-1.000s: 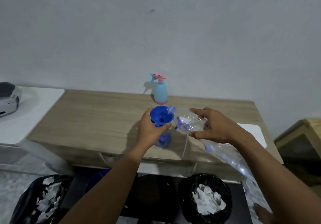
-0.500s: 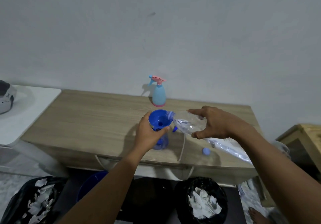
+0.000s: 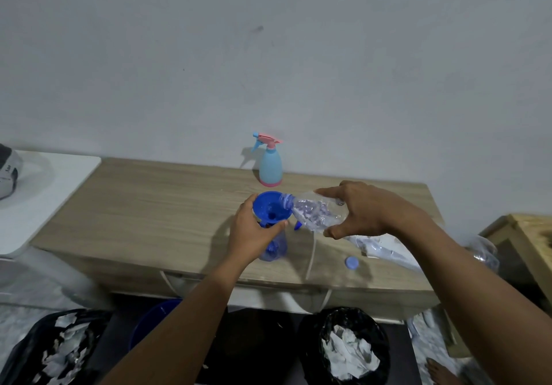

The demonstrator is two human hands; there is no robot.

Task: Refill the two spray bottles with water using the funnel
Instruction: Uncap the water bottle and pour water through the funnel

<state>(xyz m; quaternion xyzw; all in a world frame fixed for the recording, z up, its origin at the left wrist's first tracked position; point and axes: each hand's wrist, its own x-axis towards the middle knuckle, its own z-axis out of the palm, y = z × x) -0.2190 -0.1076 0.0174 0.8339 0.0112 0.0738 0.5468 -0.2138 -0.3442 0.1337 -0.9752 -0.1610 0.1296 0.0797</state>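
funnel (image 3: 270,208) blue, atop btl 1 (image 3: 275,248) | btl 2 (image 3: 270,165) upright, rear

A long wooden table (image 3: 167,205) stands against the wall. Near its back edge a light-blue spray bottle (image 3: 270,166) with a pink trigger stands upright. Nearer the front stands a clear blue bottle (image 3: 273,248) with a funnel (image 3: 268,208) in its neck. To the right lie a small blue cap (image 3: 352,262) and a crumpled plastic bag (image 3: 379,245).

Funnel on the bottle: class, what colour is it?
The funnel is bright blue, seen best from above in the head view.
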